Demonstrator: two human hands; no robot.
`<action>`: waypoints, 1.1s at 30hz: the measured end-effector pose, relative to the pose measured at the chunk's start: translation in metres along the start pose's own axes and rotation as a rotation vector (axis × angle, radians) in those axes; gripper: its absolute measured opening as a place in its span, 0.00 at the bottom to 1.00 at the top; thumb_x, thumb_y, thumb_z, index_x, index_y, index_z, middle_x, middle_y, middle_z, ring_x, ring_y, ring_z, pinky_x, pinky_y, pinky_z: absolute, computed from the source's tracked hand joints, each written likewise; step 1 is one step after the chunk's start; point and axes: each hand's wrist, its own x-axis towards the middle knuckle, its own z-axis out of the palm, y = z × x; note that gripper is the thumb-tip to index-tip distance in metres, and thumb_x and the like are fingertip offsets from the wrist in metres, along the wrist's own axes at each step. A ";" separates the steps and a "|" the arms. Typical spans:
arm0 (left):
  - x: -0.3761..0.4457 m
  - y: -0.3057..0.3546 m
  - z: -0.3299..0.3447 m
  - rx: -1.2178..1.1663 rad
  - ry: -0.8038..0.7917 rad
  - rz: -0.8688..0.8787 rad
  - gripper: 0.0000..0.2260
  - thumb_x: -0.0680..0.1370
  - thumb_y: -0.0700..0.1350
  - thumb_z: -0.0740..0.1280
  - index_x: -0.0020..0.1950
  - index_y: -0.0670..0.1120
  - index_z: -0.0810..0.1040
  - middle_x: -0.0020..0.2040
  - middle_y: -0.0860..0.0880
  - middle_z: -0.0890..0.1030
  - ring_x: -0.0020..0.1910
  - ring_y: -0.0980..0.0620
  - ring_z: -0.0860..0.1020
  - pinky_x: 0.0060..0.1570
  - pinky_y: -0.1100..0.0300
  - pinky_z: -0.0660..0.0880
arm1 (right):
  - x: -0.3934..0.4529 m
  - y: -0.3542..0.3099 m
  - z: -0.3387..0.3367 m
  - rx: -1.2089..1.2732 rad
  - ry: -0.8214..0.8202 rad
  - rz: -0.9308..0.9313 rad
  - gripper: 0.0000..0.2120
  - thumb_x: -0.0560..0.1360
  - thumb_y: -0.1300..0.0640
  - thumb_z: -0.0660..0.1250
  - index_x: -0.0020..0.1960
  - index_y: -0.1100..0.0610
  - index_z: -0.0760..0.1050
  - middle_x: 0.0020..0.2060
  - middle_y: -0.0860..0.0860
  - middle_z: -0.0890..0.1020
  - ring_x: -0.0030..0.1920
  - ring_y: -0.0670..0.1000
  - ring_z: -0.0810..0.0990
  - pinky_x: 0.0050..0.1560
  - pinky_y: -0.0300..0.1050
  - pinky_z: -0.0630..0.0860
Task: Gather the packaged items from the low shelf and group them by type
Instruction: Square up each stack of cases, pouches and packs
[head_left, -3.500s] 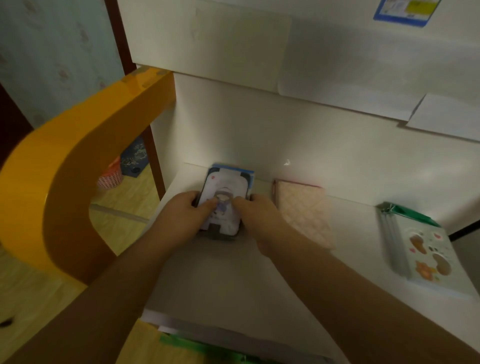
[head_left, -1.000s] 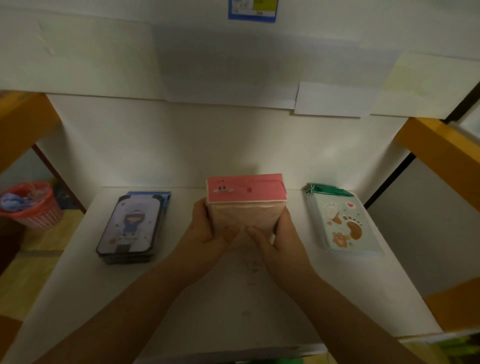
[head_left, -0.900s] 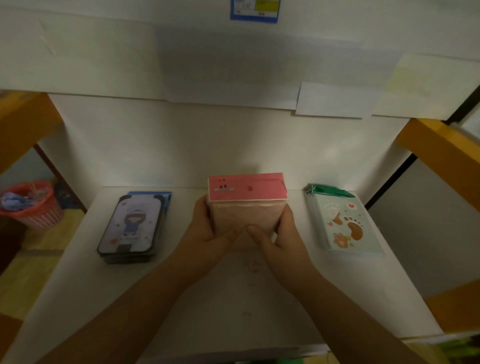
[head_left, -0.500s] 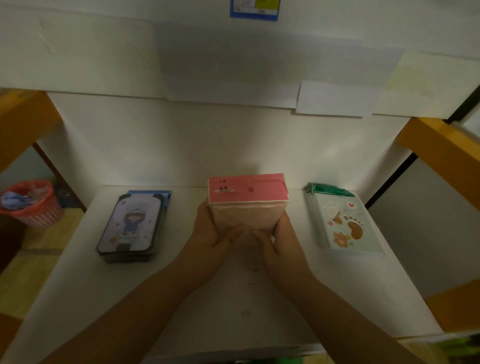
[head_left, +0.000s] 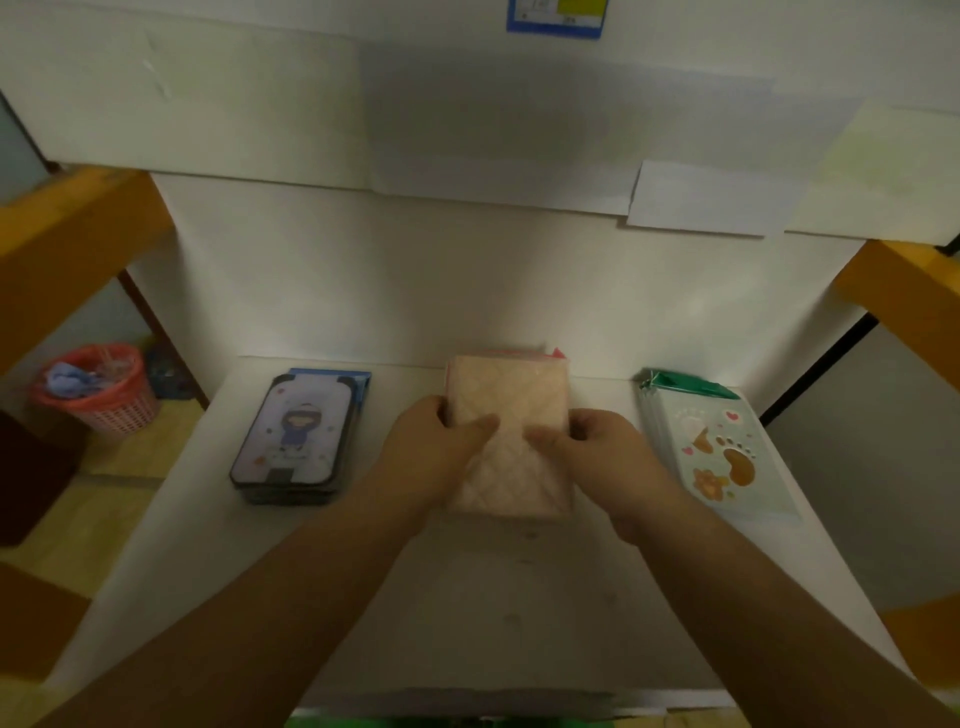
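Two stacks, dark (head_left: 291, 441) and green-topped (head_left: 722, 447), flank the hand-held pink stack (head_left: 506, 415).

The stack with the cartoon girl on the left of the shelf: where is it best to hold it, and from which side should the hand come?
Judging by its pose, grip the girl stack by its two long edges, coming down from above. It lies flat on the shelf, longer than wide, with free space on both sides.
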 end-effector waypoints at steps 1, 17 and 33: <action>0.000 -0.001 -0.001 0.021 0.002 -0.010 0.11 0.76 0.52 0.70 0.56 0.50 0.77 0.47 0.51 0.83 0.42 0.53 0.82 0.35 0.61 0.80 | 0.002 0.001 0.000 -0.021 -0.010 0.029 0.11 0.76 0.52 0.71 0.55 0.57 0.82 0.44 0.50 0.87 0.42 0.47 0.87 0.38 0.39 0.82; 0.011 -0.015 0.005 0.513 0.105 -0.006 0.19 0.74 0.60 0.66 0.52 0.45 0.79 0.47 0.45 0.81 0.44 0.46 0.80 0.43 0.57 0.77 | 0.017 0.004 0.007 -0.423 0.026 0.067 0.17 0.73 0.43 0.72 0.43 0.57 0.79 0.38 0.51 0.82 0.38 0.49 0.80 0.37 0.44 0.76; -0.037 0.026 0.078 0.737 -0.023 0.484 0.28 0.81 0.53 0.60 0.79 0.50 0.55 0.78 0.49 0.56 0.77 0.49 0.50 0.76 0.50 0.51 | -0.016 0.014 -0.050 -0.740 0.229 -0.270 0.30 0.79 0.42 0.63 0.76 0.55 0.64 0.71 0.52 0.72 0.69 0.52 0.71 0.69 0.48 0.69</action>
